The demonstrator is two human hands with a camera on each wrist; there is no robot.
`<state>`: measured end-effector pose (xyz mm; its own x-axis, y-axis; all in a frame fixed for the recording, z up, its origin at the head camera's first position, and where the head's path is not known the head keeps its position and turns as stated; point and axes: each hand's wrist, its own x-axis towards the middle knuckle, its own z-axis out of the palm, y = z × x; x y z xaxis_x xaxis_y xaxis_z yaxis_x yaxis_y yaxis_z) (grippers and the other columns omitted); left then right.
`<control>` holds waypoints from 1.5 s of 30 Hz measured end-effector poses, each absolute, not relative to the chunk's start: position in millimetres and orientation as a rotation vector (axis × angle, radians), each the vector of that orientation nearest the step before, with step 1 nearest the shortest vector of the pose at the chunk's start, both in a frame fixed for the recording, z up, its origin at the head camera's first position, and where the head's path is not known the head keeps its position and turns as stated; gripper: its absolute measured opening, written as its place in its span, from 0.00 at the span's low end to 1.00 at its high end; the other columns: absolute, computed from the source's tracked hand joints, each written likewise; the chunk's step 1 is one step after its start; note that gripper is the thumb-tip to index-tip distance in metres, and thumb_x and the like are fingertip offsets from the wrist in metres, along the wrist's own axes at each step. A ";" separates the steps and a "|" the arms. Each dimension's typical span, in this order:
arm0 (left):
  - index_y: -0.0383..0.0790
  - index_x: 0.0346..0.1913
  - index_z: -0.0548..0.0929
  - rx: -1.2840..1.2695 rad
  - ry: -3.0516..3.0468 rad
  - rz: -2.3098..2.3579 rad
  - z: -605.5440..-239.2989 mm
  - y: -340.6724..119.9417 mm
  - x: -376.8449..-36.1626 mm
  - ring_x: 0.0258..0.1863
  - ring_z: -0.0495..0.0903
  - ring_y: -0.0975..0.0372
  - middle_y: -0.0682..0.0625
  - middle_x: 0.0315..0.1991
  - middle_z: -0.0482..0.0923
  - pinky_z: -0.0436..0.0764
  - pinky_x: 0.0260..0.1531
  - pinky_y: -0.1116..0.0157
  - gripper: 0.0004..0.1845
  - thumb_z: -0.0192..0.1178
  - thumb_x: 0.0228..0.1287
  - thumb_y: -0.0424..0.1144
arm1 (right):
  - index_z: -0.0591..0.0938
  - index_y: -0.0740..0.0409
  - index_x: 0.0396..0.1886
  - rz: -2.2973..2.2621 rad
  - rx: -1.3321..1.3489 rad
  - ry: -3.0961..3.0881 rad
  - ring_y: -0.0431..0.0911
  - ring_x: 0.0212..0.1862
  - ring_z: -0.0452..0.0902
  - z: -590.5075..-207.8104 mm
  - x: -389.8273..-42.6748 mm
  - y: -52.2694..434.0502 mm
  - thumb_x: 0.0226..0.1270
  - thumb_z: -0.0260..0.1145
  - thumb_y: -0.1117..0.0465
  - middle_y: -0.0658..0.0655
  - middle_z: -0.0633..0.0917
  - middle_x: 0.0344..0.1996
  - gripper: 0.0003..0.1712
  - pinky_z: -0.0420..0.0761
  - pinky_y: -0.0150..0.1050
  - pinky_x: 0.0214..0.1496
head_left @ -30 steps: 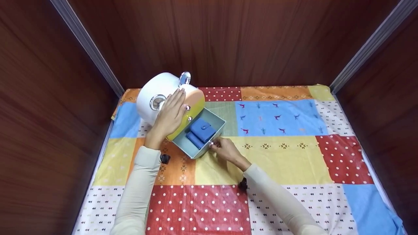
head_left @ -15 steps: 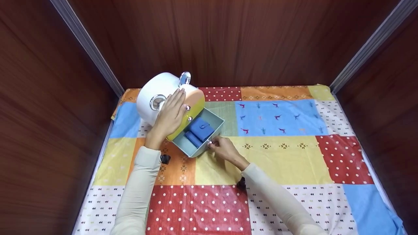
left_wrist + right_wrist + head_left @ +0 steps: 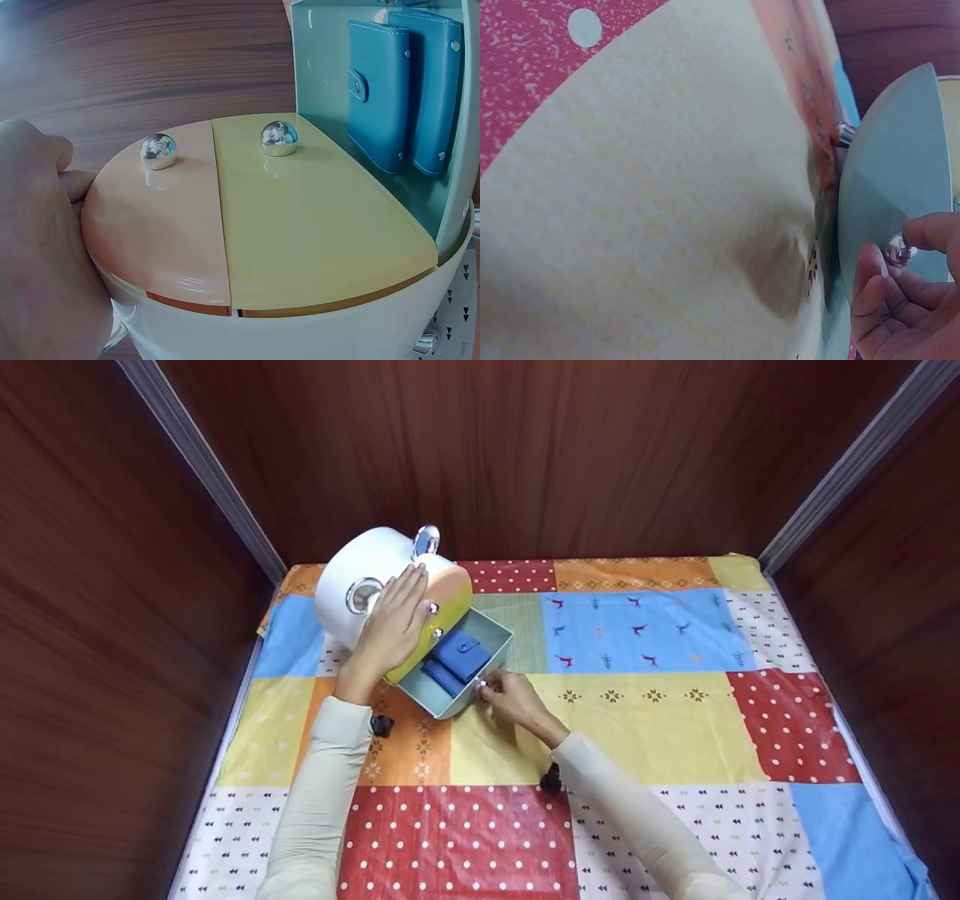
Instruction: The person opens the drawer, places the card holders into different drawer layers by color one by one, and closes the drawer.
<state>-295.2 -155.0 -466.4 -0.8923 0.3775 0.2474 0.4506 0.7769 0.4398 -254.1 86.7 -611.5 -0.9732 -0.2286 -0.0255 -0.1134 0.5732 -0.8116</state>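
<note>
A round white storage box (image 3: 360, 577) with peach and yellow drawer fronts (image 3: 247, 217) stands at the back left of the table. Its lowest grey-green drawer (image 3: 491, 634) is pulled out. Two blue wallets (image 3: 456, 658) (image 3: 401, 86) lie side by side in it. My left hand (image 3: 390, 626) rests flat on top of the box with straight fingers. My right hand (image 3: 506, 699) pinches the small silver knob (image 3: 897, 249) on the drawer's front panel (image 3: 889, 195). Two silver knobs (image 3: 279, 138) sit on the closed upper drawers.
A patchwork oilcloth (image 3: 637, 697) covers the table. Dark wooden walls (image 3: 525, 450) close in the back and both sides, with metal corner strips (image 3: 202, 465). The box stands close to the left wall.
The drawer has slid a little way back into the box, with my right hand following it inward. My left hand has stayed on the box.
</note>
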 end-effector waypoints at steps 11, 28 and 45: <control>0.36 0.85 0.56 -0.673 -2.806 -0.748 -467.1 -155.2 -295.5 0.88 0.48 0.50 0.43 0.87 0.53 0.44 0.89 0.53 0.31 0.39 0.88 0.44 | 0.88 0.63 0.44 -1.346 -0.304 2.690 0.43 0.32 0.86 -612.4 -260.7 81.5 0.75 0.67 0.61 0.58 0.92 0.35 0.09 0.87 0.35 0.38; 0.37 0.85 0.55 -0.668 -2.808 -0.743 -467.5 -155.4 -296.3 0.88 0.47 0.51 0.44 0.87 0.52 0.43 0.89 0.53 0.30 0.38 0.89 0.45 | 0.86 0.65 0.44 -1.399 -0.279 2.605 0.47 0.28 0.86 -610.6 -278.0 66.8 0.78 0.65 0.61 0.60 0.89 0.35 0.10 0.80 0.29 0.25; 0.36 0.85 0.55 -0.679 -2.813 -0.733 -466.9 -155.8 -295.9 0.88 0.47 0.51 0.44 0.87 0.52 0.43 0.89 0.53 0.31 0.38 0.89 0.45 | 0.87 0.64 0.42 -1.283 -0.303 2.675 0.43 0.34 0.80 -606.5 -290.4 51.3 0.78 0.66 0.58 0.58 0.89 0.37 0.12 0.81 0.34 0.36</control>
